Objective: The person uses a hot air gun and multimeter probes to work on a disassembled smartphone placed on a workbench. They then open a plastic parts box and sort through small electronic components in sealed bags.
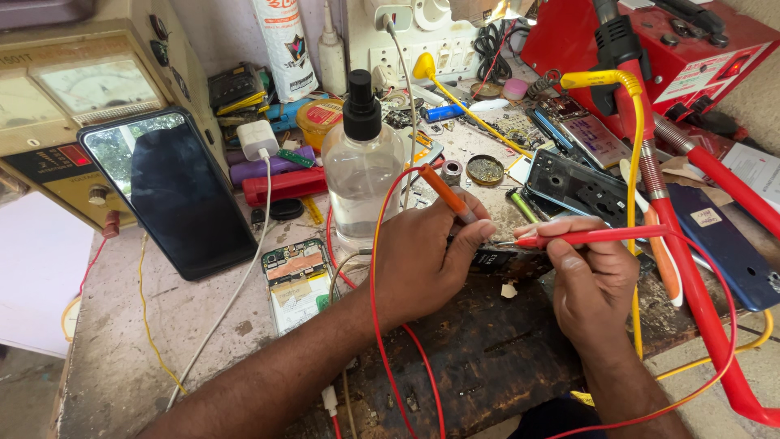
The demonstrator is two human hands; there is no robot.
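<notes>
The left hand (pixel 426 260) is curled palm-down, fingers clenched around an orange probe (pixel 448 195) whose long axis runs from upper left down to lower right. The right hand (pixel 589 276) is flexed at the wrist, thumb and fingers pinching a red probe (pixel 593 236) lying almost horizontal, tip pointing left. Both tips meet over a small black component (pixel 491 260) on the dark work mat (pixel 487 349), just right of the clear spray bottle (pixel 361 162).

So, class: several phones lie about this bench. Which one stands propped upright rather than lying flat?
The black phone at the left, leaning screen-out against the beige meter box. The opened phone and blue phone lie flat.
</notes>
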